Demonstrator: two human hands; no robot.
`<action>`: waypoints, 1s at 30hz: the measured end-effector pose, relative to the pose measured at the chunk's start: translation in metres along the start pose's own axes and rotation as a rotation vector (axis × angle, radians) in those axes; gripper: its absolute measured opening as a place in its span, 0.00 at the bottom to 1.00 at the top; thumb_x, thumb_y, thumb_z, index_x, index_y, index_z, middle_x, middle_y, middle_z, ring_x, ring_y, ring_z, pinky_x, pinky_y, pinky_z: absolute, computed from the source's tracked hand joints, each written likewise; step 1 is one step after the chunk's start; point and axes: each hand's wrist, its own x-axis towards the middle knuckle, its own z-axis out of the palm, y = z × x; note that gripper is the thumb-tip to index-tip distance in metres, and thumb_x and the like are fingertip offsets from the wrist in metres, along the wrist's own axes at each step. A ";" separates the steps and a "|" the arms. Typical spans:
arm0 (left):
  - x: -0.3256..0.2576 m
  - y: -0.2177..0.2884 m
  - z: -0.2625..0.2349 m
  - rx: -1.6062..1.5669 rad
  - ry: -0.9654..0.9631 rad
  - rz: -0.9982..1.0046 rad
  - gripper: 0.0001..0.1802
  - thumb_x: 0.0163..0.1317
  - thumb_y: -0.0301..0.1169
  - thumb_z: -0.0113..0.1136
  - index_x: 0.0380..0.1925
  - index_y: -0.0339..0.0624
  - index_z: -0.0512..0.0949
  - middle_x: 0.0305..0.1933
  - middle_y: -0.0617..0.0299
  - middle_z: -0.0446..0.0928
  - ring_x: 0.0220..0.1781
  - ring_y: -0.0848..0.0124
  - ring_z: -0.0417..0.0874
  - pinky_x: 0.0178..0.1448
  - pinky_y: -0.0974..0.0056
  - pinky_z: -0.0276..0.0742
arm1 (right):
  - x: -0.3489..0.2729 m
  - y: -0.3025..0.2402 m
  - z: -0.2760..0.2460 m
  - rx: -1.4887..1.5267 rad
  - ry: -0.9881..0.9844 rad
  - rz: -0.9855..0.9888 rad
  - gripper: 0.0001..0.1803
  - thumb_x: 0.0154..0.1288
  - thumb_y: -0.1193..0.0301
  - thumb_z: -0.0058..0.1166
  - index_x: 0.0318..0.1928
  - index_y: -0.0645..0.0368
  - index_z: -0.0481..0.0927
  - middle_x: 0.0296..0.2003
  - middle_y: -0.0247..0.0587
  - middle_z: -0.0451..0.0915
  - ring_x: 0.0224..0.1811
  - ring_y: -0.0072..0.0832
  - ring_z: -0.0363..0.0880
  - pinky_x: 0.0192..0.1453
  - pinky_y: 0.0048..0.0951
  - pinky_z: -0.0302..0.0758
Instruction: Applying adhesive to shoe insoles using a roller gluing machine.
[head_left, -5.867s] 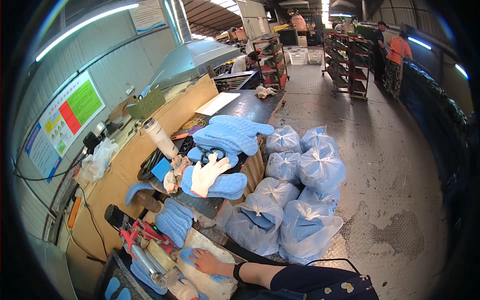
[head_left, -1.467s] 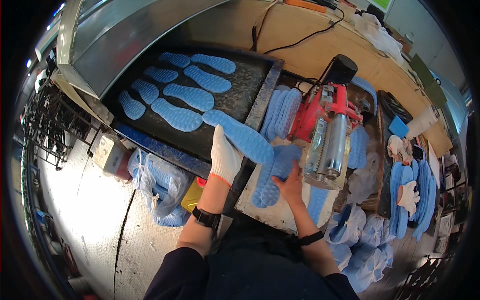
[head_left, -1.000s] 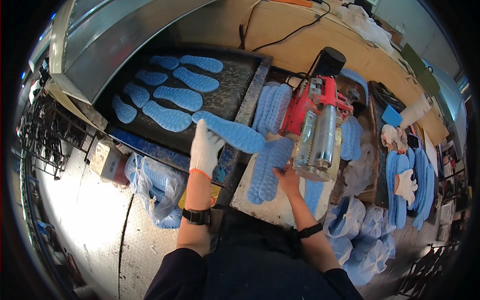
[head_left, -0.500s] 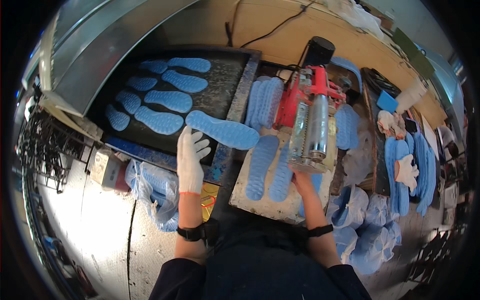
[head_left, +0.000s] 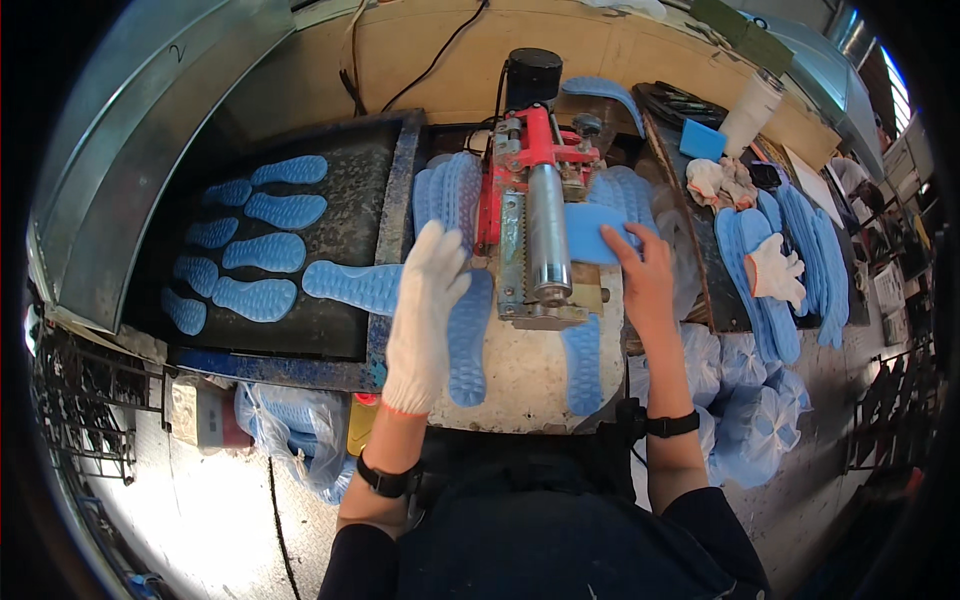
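My right hand [head_left: 645, 275], bare, pinches the edge of a smooth-faced blue insole [head_left: 592, 232] at the right side of a red roller machine [head_left: 540, 220]. The insole's left end is hidden behind the metal roller. In a white glove, my left hand [head_left: 430, 315] is raised left of the machine, its fingers stretched upward and nothing visible in them. Beneath and beside that hand lies a dimpled blue insole [head_left: 468, 350] on the pale worktop [head_left: 525, 385]. Another insole [head_left: 582, 370] lies partly under the machine's front. A further insole [head_left: 350, 287] reaches over the rim of the dark tray.
Several insoles lie in rows on the dark tray [head_left: 345, 215] at left. Stacked insoles [head_left: 455, 195] stand beside the machine. On the right bench are more insoles [head_left: 825, 265], a white glove [head_left: 775, 272] and a bottle [head_left: 752, 110]. Filled plastic bags [head_left: 750, 430] sit below.
My right hand has moved from the machine's front to its right side, where it now holds an insole. My left hand has moved from the tray toward the machine. The view has shifted rightward.
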 end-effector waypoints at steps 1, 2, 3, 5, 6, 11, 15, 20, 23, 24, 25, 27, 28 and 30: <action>0.009 -0.003 0.010 0.000 -0.003 -0.001 0.37 0.74 0.52 0.36 0.73 0.37 0.52 0.73 0.46 0.58 0.74 0.55 0.59 0.75 0.51 0.54 | 0.000 -0.002 0.002 -0.002 0.001 0.002 0.34 0.57 0.88 0.49 0.61 0.42 0.76 0.52 0.44 0.75 0.49 0.44 0.73 0.54 0.40 0.72; 0.020 -0.008 0.021 -0.029 -0.045 0.032 0.36 0.75 0.50 0.35 0.73 0.38 0.51 0.74 0.48 0.57 0.75 0.56 0.58 0.76 0.52 0.52 | -0.001 -0.002 0.004 0.059 -0.020 0.009 0.32 0.57 0.87 0.51 0.60 0.43 0.76 0.51 0.43 0.76 0.49 0.43 0.73 0.54 0.39 0.72; 0.028 -0.010 0.027 -0.055 -0.082 0.069 0.35 0.75 0.49 0.35 0.73 0.38 0.50 0.75 0.49 0.56 0.76 0.58 0.57 0.77 0.54 0.50 | -0.001 -0.003 0.007 0.126 -0.040 0.012 0.30 0.58 0.86 0.52 0.59 0.45 0.77 0.51 0.42 0.76 0.50 0.43 0.74 0.54 0.38 0.73; 0.049 -0.017 0.034 0.043 -0.094 0.097 0.34 0.76 0.48 0.35 0.73 0.38 0.51 0.75 0.49 0.57 0.76 0.58 0.58 0.77 0.56 0.51 | -0.004 0.002 0.008 0.148 -0.006 -0.012 0.29 0.58 0.84 0.54 0.59 0.47 0.77 0.51 0.42 0.77 0.51 0.42 0.74 0.53 0.38 0.73; 0.058 -0.019 0.033 0.146 -0.098 0.131 0.33 0.76 0.48 0.36 0.72 0.38 0.53 0.74 0.50 0.58 0.75 0.58 0.58 0.77 0.57 0.51 | -0.005 0.002 0.009 0.177 0.028 -0.043 0.28 0.58 0.83 0.56 0.60 0.48 0.77 0.50 0.41 0.77 0.51 0.42 0.74 0.53 0.37 0.73; 0.074 -0.058 -0.001 0.563 -0.108 0.235 0.32 0.76 0.48 0.37 0.71 0.39 0.57 0.72 0.49 0.61 0.73 0.57 0.63 0.75 0.62 0.54 | -0.033 0.013 0.022 0.296 0.027 0.085 0.25 0.61 0.81 0.56 0.59 0.55 0.76 0.49 0.44 0.78 0.49 0.39 0.76 0.51 0.35 0.74; 0.063 -0.082 -0.018 0.216 -0.105 -0.041 0.35 0.76 0.53 0.34 0.72 0.40 0.56 0.75 0.56 0.56 0.76 0.65 0.55 0.78 0.64 0.46 | -0.087 0.027 0.047 0.364 -0.102 0.355 0.21 0.62 0.77 0.56 0.57 0.57 0.75 0.46 0.47 0.78 0.46 0.38 0.78 0.45 0.31 0.75; 0.017 -0.077 -0.032 -0.234 -0.050 -0.343 0.35 0.76 0.53 0.33 0.70 0.37 0.60 0.70 0.57 0.65 0.70 0.66 0.64 0.75 0.63 0.55 | -0.151 0.023 0.106 0.217 -0.317 0.396 0.16 0.61 0.74 0.56 0.51 0.62 0.77 0.45 0.54 0.77 0.49 0.48 0.75 0.52 0.41 0.73; -0.022 -0.041 -0.034 -0.314 0.123 -0.579 0.32 0.76 0.50 0.36 0.68 0.37 0.63 0.68 0.56 0.67 0.68 0.66 0.68 0.72 0.62 0.61 | -0.146 0.006 0.116 0.135 -0.178 0.177 0.16 0.60 0.75 0.55 0.50 0.63 0.78 0.48 0.55 0.76 0.53 0.54 0.71 0.58 0.47 0.68; -0.027 -0.029 -0.032 -0.315 0.133 -0.577 0.32 0.76 0.50 0.36 0.68 0.37 0.63 0.68 0.56 0.67 0.68 0.66 0.68 0.72 0.62 0.61 | -0.145 0.005 0.116 0.153 -0.185 0.209 0.16 0.60 0.75 0.55 0.50 0.62 0.78 0.49 0.56 0.76 0.54 0.55 0.71 0.58 0.46 0.68; -0.031 -0.017 -0.029 -0.408 0.239 -0.545 0.30 0.76 0.49 0.38 0.66 0.37 0.65 0.66 0.56 0.69 0.66 0.65 0.71 0.70 0.61 0.65 | -0.145 0.004 0.116 0.168 -0.191 0.243 0.16 0.60 0.75 0.55 0.50 0.62 0.78 0.49 0.56 0.75 0.54 0.55 0.71 0.59 0.46 0.68; -0.033 -0.009 -0.036 -0.502 0.350 -0.504 0.28 0.75 0.47 0.39 0.64 0.38 0.68 0.64 0.55 0.72 0.63 0.65 0.74 0.67 0.60 0.69 | -0.143 0.003 0.115 0.180 -0.196 0.242 0.16 0.60 0.76 0.54 0.50 0.62 0.78 0.49 0.56 0.75 0.55 0.55 0.71 0.59 0.47 0.68; -0.027 -0.009 -0.045 -0.567 0.374 -0.409 0.27 0.75 0.47 0.39 0.62 0.37 0.68 0.62 0.54 0.73 0.61 0.64 0.75 0.65 0.59 0.71 | -0.142 0.003 0.115 0.187 -0.197 0.247 0.16 0.61 0.76 0.54 0.51 0.62 0.78 0.49 0.57 0.75 0.55 0.55 0.70 0.60 0.47 0.67; -0.006 -0.002 -0.053 -0.619 0.481 -0.231 0.25 0.74 0.46 0.41 0.57 0.37 0.70 0.56 0.53 0.76 0.56 0.61 0.79 0.61 0.55 0.76 | -0.143 0.007 0.116 0.169 -0.169 0.221 0.17 0.61 0.76 0.54 0.51 0.62 0.78 0.50 0.57 0.75 0.55 0.56 0.70 0.60 0.47 0.67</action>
